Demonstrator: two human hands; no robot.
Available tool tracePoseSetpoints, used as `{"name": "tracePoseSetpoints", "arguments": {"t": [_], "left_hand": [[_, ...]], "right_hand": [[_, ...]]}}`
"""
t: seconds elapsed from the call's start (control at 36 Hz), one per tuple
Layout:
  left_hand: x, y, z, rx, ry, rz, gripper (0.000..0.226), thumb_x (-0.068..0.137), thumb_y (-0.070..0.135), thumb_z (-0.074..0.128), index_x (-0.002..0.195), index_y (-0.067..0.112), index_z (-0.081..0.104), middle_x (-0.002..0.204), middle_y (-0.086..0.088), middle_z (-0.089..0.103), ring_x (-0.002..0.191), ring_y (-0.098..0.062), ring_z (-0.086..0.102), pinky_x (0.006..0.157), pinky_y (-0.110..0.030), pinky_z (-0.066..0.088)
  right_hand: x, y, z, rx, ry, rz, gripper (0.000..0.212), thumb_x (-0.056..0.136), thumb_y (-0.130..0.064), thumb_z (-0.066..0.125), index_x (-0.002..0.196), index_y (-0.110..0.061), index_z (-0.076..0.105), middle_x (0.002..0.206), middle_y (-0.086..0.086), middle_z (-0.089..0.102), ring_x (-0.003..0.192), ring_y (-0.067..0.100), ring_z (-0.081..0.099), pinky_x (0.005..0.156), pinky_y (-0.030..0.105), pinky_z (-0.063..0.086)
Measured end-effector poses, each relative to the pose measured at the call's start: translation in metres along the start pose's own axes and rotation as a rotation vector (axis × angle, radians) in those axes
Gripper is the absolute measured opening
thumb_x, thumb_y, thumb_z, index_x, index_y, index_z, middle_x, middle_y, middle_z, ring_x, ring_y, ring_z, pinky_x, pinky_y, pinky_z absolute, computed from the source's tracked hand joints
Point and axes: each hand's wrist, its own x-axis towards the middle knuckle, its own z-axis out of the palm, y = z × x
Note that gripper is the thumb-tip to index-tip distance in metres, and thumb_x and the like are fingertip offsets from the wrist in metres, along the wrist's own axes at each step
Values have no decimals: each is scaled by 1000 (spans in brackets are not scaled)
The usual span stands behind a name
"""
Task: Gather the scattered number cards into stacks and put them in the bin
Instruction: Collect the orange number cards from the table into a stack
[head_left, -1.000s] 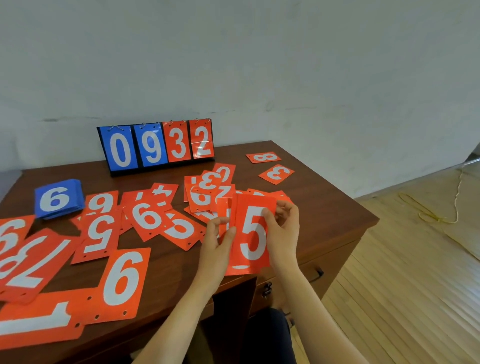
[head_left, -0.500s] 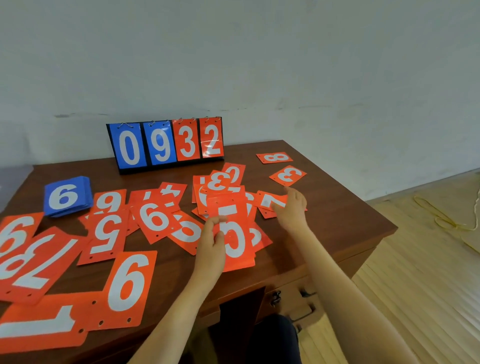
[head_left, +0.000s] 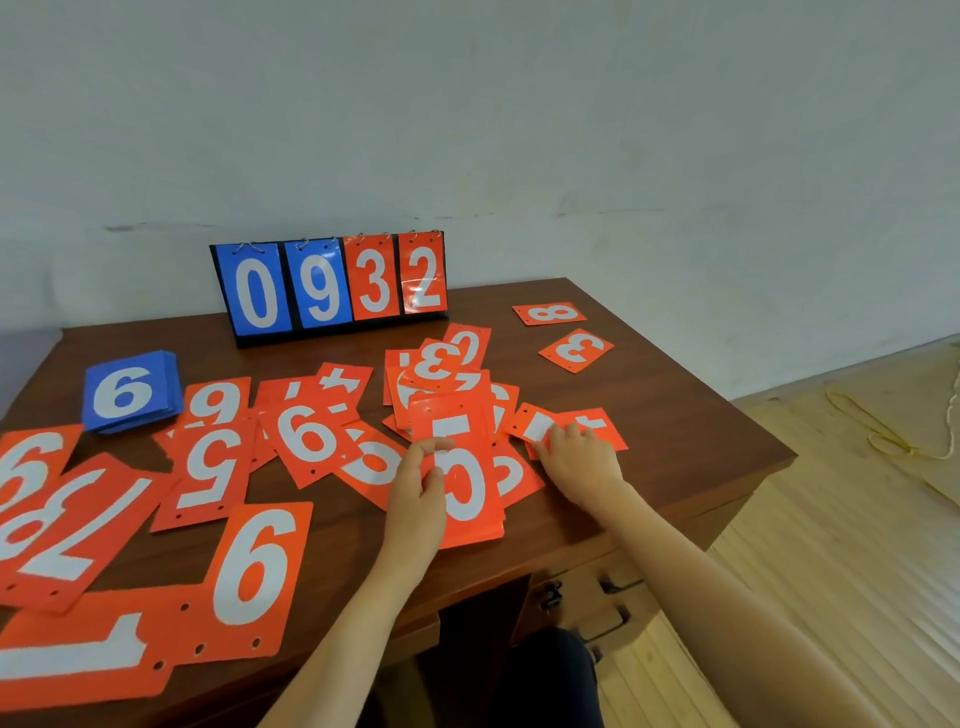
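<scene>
Person gathering scattered orange number cards (head_left: 306, 441) on a desk (head_left: 675, 395).
Left hand (head_left: 415, 493) is pinching a 5-topped stack (head_left: 465, 483); right hand (head_left: 582, 460) is covering a loose card (head_left: 605, 423), grip unclear. Next, that card is probably needing lifting onto the stack. No bin is showing.

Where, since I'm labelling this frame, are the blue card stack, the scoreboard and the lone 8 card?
blue card stack (head_left: 130, 391): head view, on the top card's face.
scoreboard (head_left: 322, 286): head view, on its blue 9 panel.
lone 8 card (head_left: 549, 314): head view, on the card's middle.
</scene>
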Motion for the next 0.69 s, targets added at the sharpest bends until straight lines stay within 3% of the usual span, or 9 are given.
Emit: {"name": "tracePoseSetpoints", "arguments": {"t": [0.08,0.14,0.31,0.36,0.44,0.53,0.61,0.69], "left_hand": [[-3,1,0,-13,11,-27,28,99,11,40,107,36,51,134,4,43,130,-19,40,102,-45,45],[-3,2,-1,-17,23,-27,29,99,10,40,107,36,51,136,2,43,130,-20,41,101,-46,45],[-6,6,-5,-11,58,-51,28,99,9,41,112,32,51,141,0,41,132,-21,39,101,-45,45],[-6,7,-5,-34,54,-57,28,99,9,41,112,32,51,141,0,41,131,-22,40,101,-44,45],[-6,8,-5,-31,54,-27,27,99,10,41,112,31,52,137,2,43,130,-19,39,102,-39,42],[-8,9,-3,-130,9,-14,15,98,22,45,106,33,54,120,11,55,118,-14,50,88,-28,49],[-10,10,-1,-233,-50,-39,7,94,32,51,100,34,52,112,11,59,103,-15,61,82,-34,56],[-12,10,1,-122,-95,-4,21,92,25,56,105,34,43,115,9,54,102,-16,60,80,-32,55]], "right_hand": [[-18,-3,0,17,95,-43,30,101,-22,28,114,-8,51,113,10,60,101,28,59,73,34,49],[-28,-3,-6,162,97,6,24,99,-21,31,106,-10,52,106,7,62,92,25,62,67,30,45],[-52,1,-55,1035,289,215,16,99,-24,44,104,-14,57,93,-6,63,76,6,59,63,17,49],[-55,2,-74,1284,256,222,13,99,-25,45,99,-18,56,92,-10,63,81,5,61,71,21,52],[-60,-3,-89,1588,80,158,16,99,-24,46,97,-16,60,98,-2,69,89,14,67,76,28,56],[-64,-14,-87,1533,-21,119,16,97,-22,50,99,-11,61,99,4,70,90,19,69,77,31,58],[-61,-29,-76,1343,2,146,9,94,-25,56,93,-15,57,99,3,69,89,18,68,78,35,58],[-60,-42,-66,1136,55,104,15,90,-32,62,92,-19,54,98,-4,67,87,13,66,72,25,56]]}}
